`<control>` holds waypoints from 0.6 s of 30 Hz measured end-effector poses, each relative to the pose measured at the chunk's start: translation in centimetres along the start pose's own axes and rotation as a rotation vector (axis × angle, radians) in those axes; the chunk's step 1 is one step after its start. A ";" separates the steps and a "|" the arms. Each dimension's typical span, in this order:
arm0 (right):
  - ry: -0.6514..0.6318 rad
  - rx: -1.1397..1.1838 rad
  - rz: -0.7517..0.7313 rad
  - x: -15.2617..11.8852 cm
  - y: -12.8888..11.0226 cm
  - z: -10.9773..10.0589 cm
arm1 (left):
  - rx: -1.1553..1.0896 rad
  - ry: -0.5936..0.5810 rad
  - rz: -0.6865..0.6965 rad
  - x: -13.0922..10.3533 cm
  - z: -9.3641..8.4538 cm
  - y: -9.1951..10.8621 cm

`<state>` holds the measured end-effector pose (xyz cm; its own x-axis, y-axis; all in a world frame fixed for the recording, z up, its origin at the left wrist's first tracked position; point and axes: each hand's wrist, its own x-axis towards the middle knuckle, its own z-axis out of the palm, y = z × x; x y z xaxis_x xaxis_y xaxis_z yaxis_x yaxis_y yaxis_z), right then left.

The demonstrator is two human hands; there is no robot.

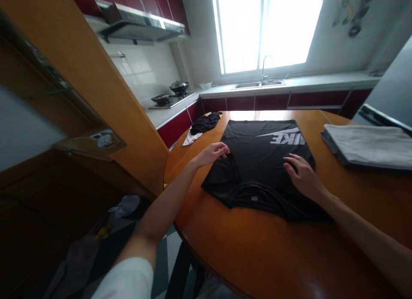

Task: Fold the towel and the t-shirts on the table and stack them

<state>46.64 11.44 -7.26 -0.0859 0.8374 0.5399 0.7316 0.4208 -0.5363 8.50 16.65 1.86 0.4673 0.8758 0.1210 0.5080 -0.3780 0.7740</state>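
Observation:
A black T-shirt (257, 161) with white lettering lies spread on the orange-brown wooden table (244, 243), its collar toward me and its hem toward the window. At the shirt's left edge, near the sleeve, is my left hand (213, 154), its fingers curled loosely; whether they pinch any cloth is too small to tell. My right hand (302, 175) is over the right part of the shirt near the other sleeve, with its fingers apart and nothing in them.
Folded grey and white cloths (370, 145) lie at the table's right. A crumpled black garment (206, 122) and a white cloth (192, 137) are at the back left. An orange wooden partition (128, 118) stands left of the table. Beyond are a counter, stove and sink.

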 end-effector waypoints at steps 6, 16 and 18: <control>-0.036 0.023 -0.036 -0.1 -0.9 -0.3 | 0.159 0.504 -0.042 1.6 -0.8 -5.4; -0.123 0.090 -0.180 -0.7 -4.2 0.7 | 0.562 -0.057 -0.033 -0.4 2.5 -6.9; -0.123 0.093 -0.173 -1.0 -4.1 0.7 | 0.631 -0.104 -0.111 -0.6 2.9 -6.7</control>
<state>43.29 9.14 -6.02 -0.2903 0.7839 0.5489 0.6337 0.5872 -0.5035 6.93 17.78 -5.25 0.4389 0.8982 -0.0240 0.8702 -0.4182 0.2606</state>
